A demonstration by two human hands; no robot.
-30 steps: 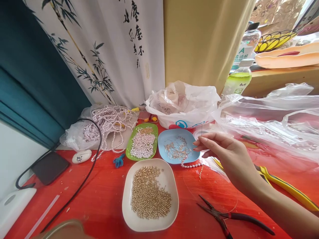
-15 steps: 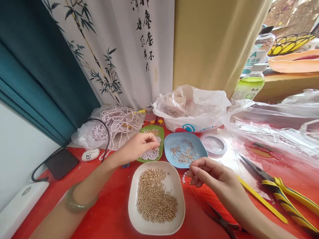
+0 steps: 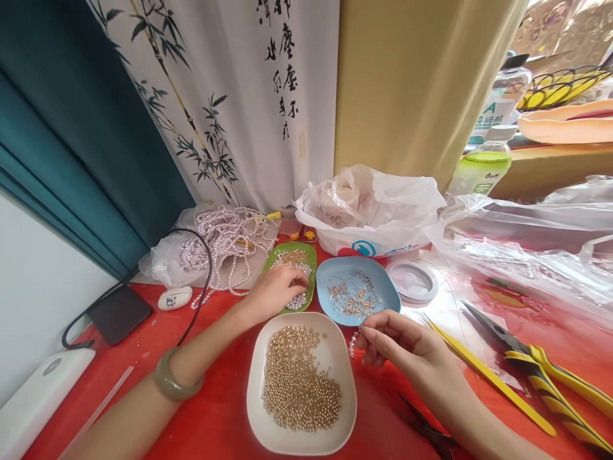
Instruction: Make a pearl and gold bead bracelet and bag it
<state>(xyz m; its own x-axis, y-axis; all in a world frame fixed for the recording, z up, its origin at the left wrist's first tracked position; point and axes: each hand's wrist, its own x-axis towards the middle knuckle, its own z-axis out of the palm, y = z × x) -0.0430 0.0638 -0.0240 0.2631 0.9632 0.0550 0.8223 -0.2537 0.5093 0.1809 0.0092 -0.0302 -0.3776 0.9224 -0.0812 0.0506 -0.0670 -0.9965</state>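
A red table fills the lower view, backed at twelve o'clock by curtains and a heap of plastic bags. Three dishes sit at its middle: a white dish of gold beads nearest the person, a blue dish of small metal pins at one o'clock from it, and a green dish of pearls at eleven o'clock. Since half a second ago the left hand has dropped from hovering over the green dish to resting in it, fingertips bunched down among the pearls; whether a pearl is pinched cannot be told, but picking looks under way. The right hand has scarcely shifted and stays at three o'clock of the white dish, thumb and forefinger pressed together on a short strand of pearls. The strand hangs from the fingertips with its long axis near vertical, free end pointing down toward six o'clock, just beside the white dish's rim.
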